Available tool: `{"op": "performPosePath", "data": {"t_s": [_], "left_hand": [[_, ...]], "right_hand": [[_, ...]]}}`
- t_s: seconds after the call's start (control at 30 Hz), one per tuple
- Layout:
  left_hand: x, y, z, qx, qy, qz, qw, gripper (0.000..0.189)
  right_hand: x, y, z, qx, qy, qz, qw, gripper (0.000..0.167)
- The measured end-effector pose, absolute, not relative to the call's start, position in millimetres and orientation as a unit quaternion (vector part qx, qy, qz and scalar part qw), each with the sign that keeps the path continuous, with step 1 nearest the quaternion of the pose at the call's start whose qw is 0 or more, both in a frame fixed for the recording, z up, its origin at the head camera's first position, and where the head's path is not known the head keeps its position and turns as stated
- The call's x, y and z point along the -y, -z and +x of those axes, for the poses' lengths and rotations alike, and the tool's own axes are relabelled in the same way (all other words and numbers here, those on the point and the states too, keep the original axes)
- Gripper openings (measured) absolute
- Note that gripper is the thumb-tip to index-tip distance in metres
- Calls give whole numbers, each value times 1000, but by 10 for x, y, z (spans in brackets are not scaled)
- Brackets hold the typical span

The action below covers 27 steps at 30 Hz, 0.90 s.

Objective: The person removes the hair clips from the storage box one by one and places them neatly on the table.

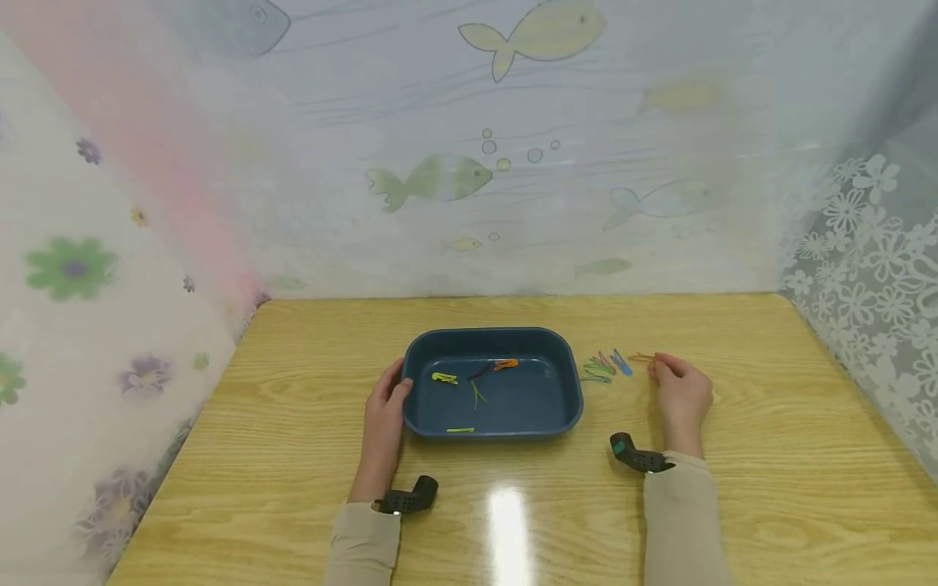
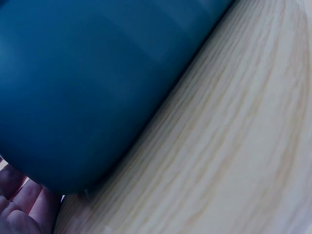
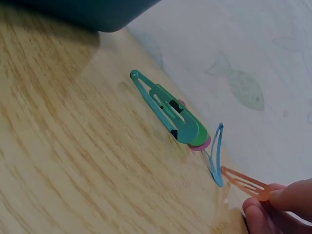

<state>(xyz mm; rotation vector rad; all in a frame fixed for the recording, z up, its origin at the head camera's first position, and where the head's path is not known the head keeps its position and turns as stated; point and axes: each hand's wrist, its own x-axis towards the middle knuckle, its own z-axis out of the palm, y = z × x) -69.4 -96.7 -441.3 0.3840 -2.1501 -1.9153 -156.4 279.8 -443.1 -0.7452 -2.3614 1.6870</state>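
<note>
With its thumb over the rim, my left hand [image 1: 384, 407] grips the left end of the dark blue tub [image 1: 520, 407]. Part of that hand shows beside the tub's wall in the left wrist view. Thumb and fingertips of my right hand [image 1: 683, 399] pinch the wide end of an orange snap hair clip [image 3: 243, 184], right of the tub. Its narrow tip points left, right by a blue hair clip [image 3: 217, 158]. Beyond that lie a teal clip [image 3: 161, 109], a green clip [image 3: 199, 127] and a mostly covered pink clip [image 3: 206, 145], bunched together.
Inside the tub are scattered clips: a yellow one [image 1: 444, 378], an orange one [image 1: 506, 364], a dark one [image 1: 479, 371], a green one [image 1: 477, 395] and another yellow one [image 1: 460, 430]. The wooden table [image 1: 293, 456] meets a fish-printed curtain [image 1: 330, 244] at its back edge.
</note>
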Motion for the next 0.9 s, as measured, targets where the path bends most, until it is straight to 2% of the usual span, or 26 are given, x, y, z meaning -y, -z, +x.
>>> {"op": "performPosePath", "data": {"t_s": [0.17, 0.57, 0.9], "left_hand": [[966, 4415, -697, 734, 656, 131, 116, 35], [910, 4224, -625, 732, 660, 132, 107, 36], [969, 4418, -696, 732, 658, 127, 122, 33]], "right_hand": [[-2800, 4449, -1577, 806, -538, -242, 51, 31], [-2747, 4425, -1578, 873, -466, -143, 19, 31], [-2704, 4435, -1588, 885, -453, -106, 12, 30]]}}
